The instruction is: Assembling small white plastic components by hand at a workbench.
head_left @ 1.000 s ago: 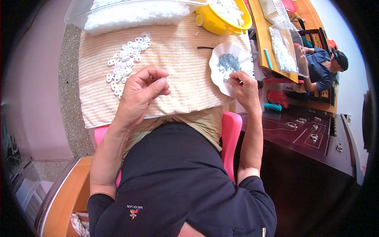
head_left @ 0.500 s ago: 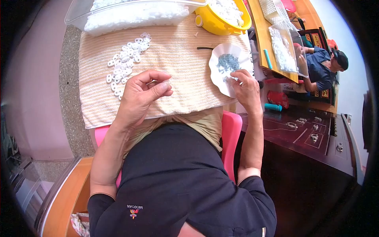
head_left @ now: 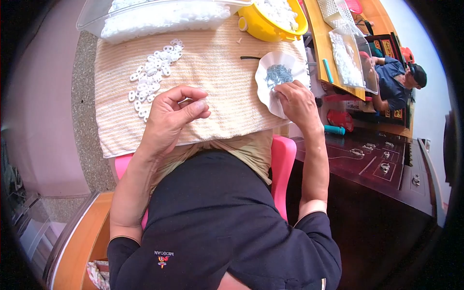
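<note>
My left hand (head_left: 173,112) hovers over a striped beige towel (head_left: 217,72) spread on my lap, thumb and fingers pinched on a small white plastic piece. A loose pile of white plastic rings (head_left: 151,77) lies on the towel just left of that hand. My right hand (head_left: 296,99) rests on the near edge of a white scalloped dish (head_left: 265,72) holding small dark metal parts (head_left: 279,73), fingertips curled down into them; whether it grips one is hidden.
A clear tub (head_left: 154,14) of white pieces and a yellow bowl (head_left: 270,21) of the same stand at the towel's far edge. A wooden bench (head_left: 333,53) with bagged parts runs to the right, where another person (head_left: 398,82) sits. A dark cabinet (head_left: 382,169) is beside my right arm.
My left hand has turned slightly and closed its fingers tighter on the white piece. My right hand stays at the dish, fingers shifting a little among the dark parts.
</note>
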### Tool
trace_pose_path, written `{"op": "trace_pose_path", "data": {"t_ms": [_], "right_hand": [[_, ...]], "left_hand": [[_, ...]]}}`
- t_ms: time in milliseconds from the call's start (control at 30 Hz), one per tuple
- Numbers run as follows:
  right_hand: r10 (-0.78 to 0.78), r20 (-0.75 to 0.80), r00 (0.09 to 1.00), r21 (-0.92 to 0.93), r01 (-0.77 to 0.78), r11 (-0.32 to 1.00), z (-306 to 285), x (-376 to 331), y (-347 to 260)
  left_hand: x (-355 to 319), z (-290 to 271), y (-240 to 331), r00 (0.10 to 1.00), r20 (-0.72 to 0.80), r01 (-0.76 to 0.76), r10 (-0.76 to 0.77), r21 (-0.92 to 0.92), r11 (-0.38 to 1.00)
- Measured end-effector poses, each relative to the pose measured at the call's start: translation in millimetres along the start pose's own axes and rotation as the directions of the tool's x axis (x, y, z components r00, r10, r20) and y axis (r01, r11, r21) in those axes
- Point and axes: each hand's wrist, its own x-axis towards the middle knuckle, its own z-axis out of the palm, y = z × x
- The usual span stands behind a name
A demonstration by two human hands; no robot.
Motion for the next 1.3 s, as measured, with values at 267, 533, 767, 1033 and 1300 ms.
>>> {"op": "trace_pose_path", "data": {"t_ms": [267, 533, 767, 1033, 1300], "right_hand": [[-0.04, 0.069, 0.997, -0.016, 0.041, 0.999, -3.5, 5.8, -1.7], [-0.027, 0.112, 0.993, 0.017, 0.026, 1.0, -2.8, 9.7, -0.8], [0.037, 0.125, 0.991, 0.069, -0.046, 0.997, -2.6, 8.8, -1.2], [0.106, -0.006, 0.994, 0.193, -0.103, 0.976, 2.0, -3.3, 1.9], [0.144, -0.13, 0.981, 0.368, -0.087, 0.926, 8.0, -7.1, 3.8]], "left_hand": [[0.5, -1.5, -1.8, 1.0, 0.003, 0.011, -0.011, 0.006, 1.0], [0.1, 0.7, 0.9, 0.999, -0.017, 0.043, -0.043, -0.012, 0.999], [-0.8, 1.7, 0.8, 0.998, -0.032, 0.048, -0.049, -0.034, 0.998], [-1.4, 1.9, -1.2, 0.998, -0.019, 0.056, -0.057, -0.062, 0.997], [-2.3, 1.3, -0.2, 0.997, -0.028, 0.073, -0.075, -0.038, 0.997]]}}
